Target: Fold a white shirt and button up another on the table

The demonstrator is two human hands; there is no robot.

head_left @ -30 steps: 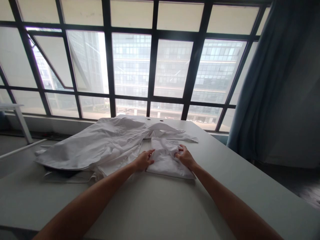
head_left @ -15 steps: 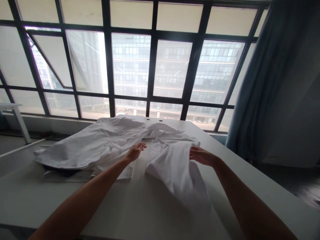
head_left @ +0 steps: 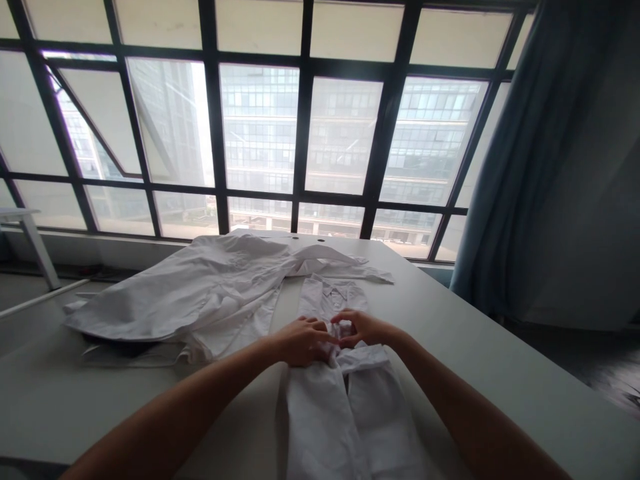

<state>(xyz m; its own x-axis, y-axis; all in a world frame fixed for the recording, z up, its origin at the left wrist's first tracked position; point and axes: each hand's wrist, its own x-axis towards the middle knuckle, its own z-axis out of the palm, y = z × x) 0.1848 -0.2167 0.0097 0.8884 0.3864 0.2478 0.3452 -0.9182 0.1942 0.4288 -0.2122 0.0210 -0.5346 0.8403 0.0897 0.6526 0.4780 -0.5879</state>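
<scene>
A white shirt point(head_left: 345, 407) lies on the table with its collar point(head_left: 333, 292) pointing away from me and its lower part spread toward me. Both hands meet at its middle, over a small bunch of crumpled cloth point(head_left: 343, 330). My left hand point(head_left: 303, 341) presses on the shirt with its fingers gathering that cloth. My right hand point(head_left: 363, 328) pinches the same bunch from the other side. A second, larger white garment point(head_left: 190, 293) lies crumpled just left of my left hand, not touching it.
The pale table point(head_left: 475, 347) runs under everything, with its edge toward the floor on the right. A dark item point(head_left: 127, 343) shows under the larger garment. Behind the table stand a large window point(head_left: 300, 133) and a blue curtain point(head_left: 505, 200).
The shirt bundle has opened out toward me, and the flap my right hand lifted now lies flat. Both hands have come together at the shirt's middle.
</scene>
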